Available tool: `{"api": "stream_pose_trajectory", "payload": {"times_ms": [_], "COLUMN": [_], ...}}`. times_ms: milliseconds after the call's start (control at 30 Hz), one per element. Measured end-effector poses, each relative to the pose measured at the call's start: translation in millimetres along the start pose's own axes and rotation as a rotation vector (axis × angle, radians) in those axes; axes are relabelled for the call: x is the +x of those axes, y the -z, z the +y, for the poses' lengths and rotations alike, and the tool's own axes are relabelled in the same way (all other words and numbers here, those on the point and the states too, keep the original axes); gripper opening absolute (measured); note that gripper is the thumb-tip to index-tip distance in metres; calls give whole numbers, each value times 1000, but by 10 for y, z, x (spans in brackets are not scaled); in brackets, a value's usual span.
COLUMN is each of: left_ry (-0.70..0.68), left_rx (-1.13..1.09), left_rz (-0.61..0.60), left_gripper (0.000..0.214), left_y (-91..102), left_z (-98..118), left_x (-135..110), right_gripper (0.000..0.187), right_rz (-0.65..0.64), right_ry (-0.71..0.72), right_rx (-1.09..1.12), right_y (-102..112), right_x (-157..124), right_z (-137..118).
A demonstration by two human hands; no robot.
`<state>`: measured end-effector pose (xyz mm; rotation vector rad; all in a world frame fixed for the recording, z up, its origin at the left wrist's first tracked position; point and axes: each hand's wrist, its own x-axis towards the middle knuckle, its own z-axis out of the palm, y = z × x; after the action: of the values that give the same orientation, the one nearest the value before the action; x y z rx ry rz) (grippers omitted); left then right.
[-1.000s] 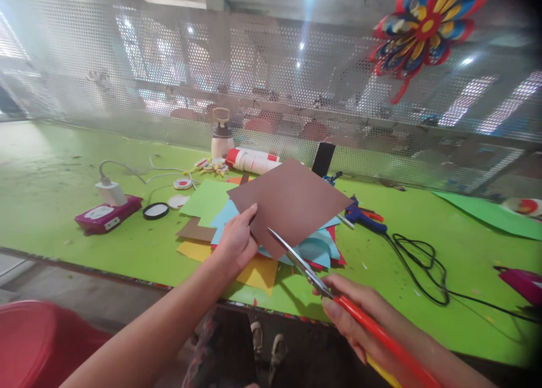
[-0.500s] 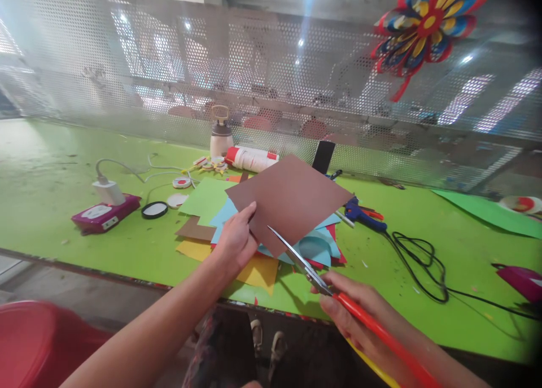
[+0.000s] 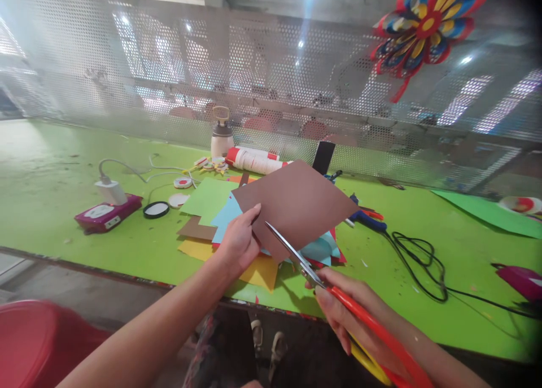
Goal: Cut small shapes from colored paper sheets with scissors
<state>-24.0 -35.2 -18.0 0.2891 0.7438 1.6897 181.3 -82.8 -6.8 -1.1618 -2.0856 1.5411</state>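
Observation:
My left hand (image 3: 237, 244) pinches the near left edge of a brown paper sheet (image 3: 298, 203) and holds it up over a pile of coloured paper (image 3: 220, 218) on the green table (image 3: 63, 190). My right hand (image 3: 355, 314) grips scissors (image 3: 296, 258) with red and yellow handles. Their metal blades lie against the sheet's near edge, pointing up and to the left.
Left of the pile are a magenta device (image 3: 105, 214) with a white plug and cable, and a round lid (image 3: 156, 209). Behind stand a small bottle (image 3: 222, 134) and a lying glue bottle (image 3: 254, 160). A blue glue gun (image 3: 367, 218) and black cord (image 3: 419, 264) lie to the right. A paper pinwheel (image 3: 427, 26) hangs on the mesh wall.
The scissor blades have slid further along the brown sheet's near edge, and the sheet has shifted slightly right. My right hand has moved a little left and up.

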Motion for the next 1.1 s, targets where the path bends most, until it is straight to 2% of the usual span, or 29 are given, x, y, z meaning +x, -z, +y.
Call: {"api": "stream_pose_trajectory", "payload": {"times_ms": [167,367,667,833,1100], "left_ry": [24,44,26,2,-39], "left_rx": [1,-9,-31,-17,9], "left_rz": [-15,25,37,2,-73], "left_gripper": [14,14,16,15,16], "left_y": [14,16,71,57,72], "left_z": [5,16,82,48,-9], "left_x": [6,5,121,94,35], "right_gripper": [43,45,46,49,44], "right_rz": [35,72,63,23,17], "right_ry": [-8,-24,21,7,51], "right_rx": [27,9,-95,-69,-25], "right_y": [-10,-25,1,11,-29], "right_x": [-28,-54,-92,-68,-80], "right_z": [-86,-138,-34,47,-27]}}
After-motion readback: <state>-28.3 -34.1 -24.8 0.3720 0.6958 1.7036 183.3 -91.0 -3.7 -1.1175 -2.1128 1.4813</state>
